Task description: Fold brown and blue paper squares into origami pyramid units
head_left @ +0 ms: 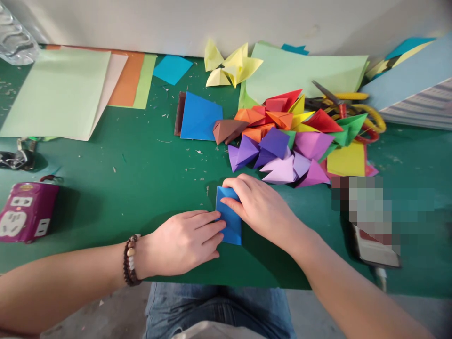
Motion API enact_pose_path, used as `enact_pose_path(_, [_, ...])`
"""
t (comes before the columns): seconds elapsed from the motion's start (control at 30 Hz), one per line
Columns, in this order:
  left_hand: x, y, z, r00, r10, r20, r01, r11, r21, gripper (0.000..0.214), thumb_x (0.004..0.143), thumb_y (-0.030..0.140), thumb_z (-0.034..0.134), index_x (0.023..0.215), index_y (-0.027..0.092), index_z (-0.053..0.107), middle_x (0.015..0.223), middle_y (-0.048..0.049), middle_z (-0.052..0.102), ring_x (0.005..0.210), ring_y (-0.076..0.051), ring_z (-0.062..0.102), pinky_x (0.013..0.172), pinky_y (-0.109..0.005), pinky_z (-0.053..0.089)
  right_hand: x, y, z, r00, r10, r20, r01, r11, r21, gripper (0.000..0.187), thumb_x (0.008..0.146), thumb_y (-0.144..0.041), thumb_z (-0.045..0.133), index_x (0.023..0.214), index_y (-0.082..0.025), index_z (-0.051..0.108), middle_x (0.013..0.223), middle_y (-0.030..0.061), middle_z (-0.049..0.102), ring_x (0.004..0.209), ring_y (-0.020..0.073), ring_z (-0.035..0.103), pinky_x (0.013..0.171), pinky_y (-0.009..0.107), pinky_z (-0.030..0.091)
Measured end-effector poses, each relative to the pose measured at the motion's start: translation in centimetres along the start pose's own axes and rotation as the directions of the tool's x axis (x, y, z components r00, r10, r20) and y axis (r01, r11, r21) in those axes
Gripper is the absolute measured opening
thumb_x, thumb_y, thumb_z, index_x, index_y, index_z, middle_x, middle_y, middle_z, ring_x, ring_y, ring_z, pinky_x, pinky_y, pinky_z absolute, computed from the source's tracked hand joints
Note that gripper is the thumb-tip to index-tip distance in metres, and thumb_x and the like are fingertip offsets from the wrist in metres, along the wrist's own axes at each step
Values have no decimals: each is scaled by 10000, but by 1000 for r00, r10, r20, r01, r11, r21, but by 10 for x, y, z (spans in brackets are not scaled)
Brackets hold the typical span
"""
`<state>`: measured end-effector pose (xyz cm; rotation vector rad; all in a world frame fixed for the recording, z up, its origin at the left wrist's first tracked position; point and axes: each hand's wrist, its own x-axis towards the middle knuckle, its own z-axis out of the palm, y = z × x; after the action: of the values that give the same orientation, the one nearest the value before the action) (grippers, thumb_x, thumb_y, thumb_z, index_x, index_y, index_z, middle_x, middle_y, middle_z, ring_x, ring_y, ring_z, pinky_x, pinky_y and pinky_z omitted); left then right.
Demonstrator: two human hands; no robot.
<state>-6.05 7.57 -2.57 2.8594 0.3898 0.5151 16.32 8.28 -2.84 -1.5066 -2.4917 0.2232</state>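
A folded blue sheet of paper [231, 228] lies upright in front of me near the table's front edge. My right hand [256, 205] pinches its top part between thumb and curled fingers. My left hand [185, 240], with a beaded bracelet at the wrist, rests palm down, its outstretched fingertips on the paper's left edge. Just beyond my hands is a heap of folded paper pieces [278, 141] in purple, red, orange, yellow, green and brown. A blue paper stack [201, 117] lies left of that heap, with brown paper [179, 113] under it.
Yellow-and-red-handled scissors [376, 117] lie behind the heap. Large paper sheets [58, 89] cover the back left, and pale yellow folded pieces [231, 66] stand by the wall. A purple power socket block [31, 209] and keys [21, 157] are at left; a phone [377, 249] with a cable is at right.
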Motion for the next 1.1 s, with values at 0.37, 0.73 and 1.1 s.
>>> enact_pose_path(0.37, [1,-2,0,1000,-21,11,22,998,-67,239,924,287,589,1056,109,679,1144,-82,708,1148,-233,626,992,-368,534,5,-1,-3,998,66,-18,-63,985,159,130,992,-237,401,985,-195,524,908,79,641,846,224,633,751,366,511])
enact_pose_path(0.73, [1,-3,-2,999,-9,43,11,999,-49,230,934,283,573,1066,125,676,1172,-80,697,1164,-225,617,1008,-355,527,4,0,7,994,33,-104,-32,999,9,151,999,-272,412,937,-194,524,850,69,643,761,205,634,672,330,498])
enact_pose_path(1.1, [5,-18,-12,986,85,144,-79,996,-49,256,916,356,600,1093,183,662,1272,-91,637,1262,-241,540,1117,-427,412,4,0,9,993,26,-113,-27,1000,-8,180,1006,-289,392,942,-190,528,848,72,635,763,208,628,672,336,498])
